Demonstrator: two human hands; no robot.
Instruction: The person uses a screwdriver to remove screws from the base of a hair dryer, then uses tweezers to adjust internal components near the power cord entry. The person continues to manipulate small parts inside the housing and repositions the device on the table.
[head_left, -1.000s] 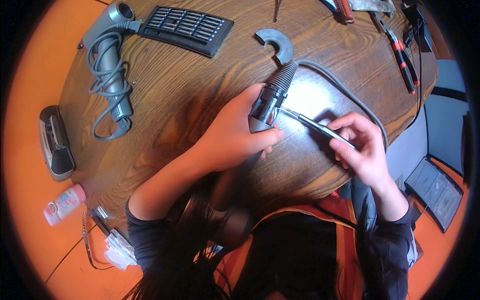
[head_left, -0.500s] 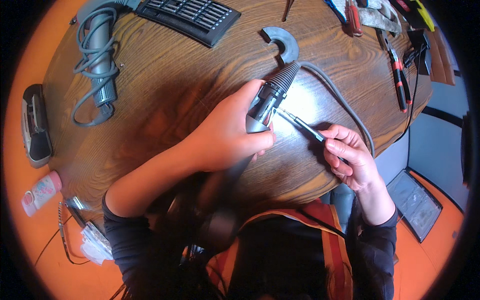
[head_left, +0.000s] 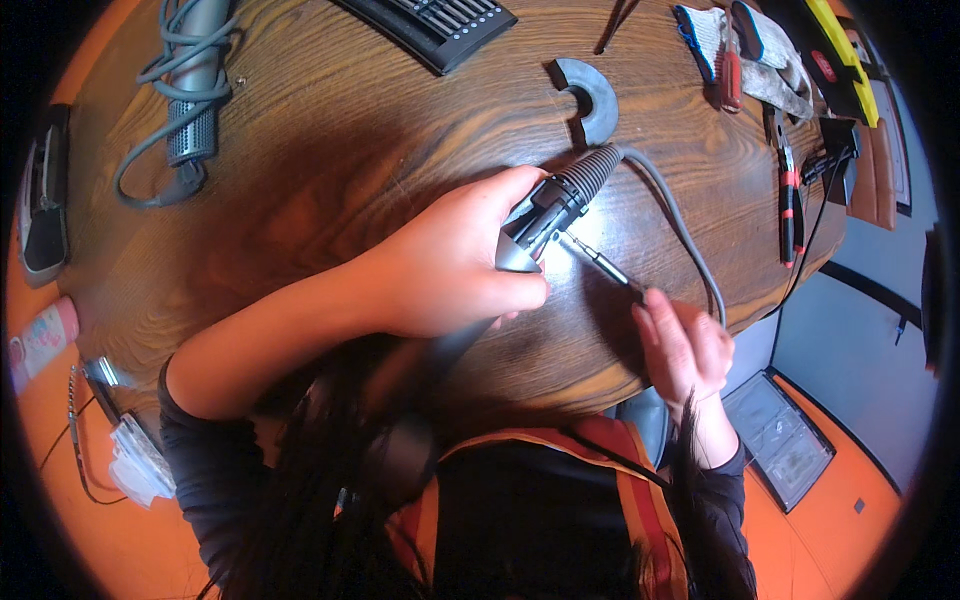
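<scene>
My left hand is wrapped around a grey corded hand-held appliance, which looks like a hair styler. Its cord end is opened, baring black inner parts, and a ribbed black sleeve leads into a grey cord. Between the fingertips of my right hand is a slim precision screwdriver. Its tip reaches the side of the opened end; whether it sits in a screw cannot be made out. Just beyond the sleeve lies a dark grey C-shaped piece. The appliance's lower body is hidden by my hand and dim below.
A second grey appliance wrapped in its cord lies far left. At the back is a black bit case. Far right are gloves, a red-handled screwdriver and red-black pliers. The wooden table curves away at its edges.
The whole view has shifted, with the table things at the back moving up. My right fingers have drawn closer together around the screwdriver's rear end. My left hand keeps its hold.
</scene>
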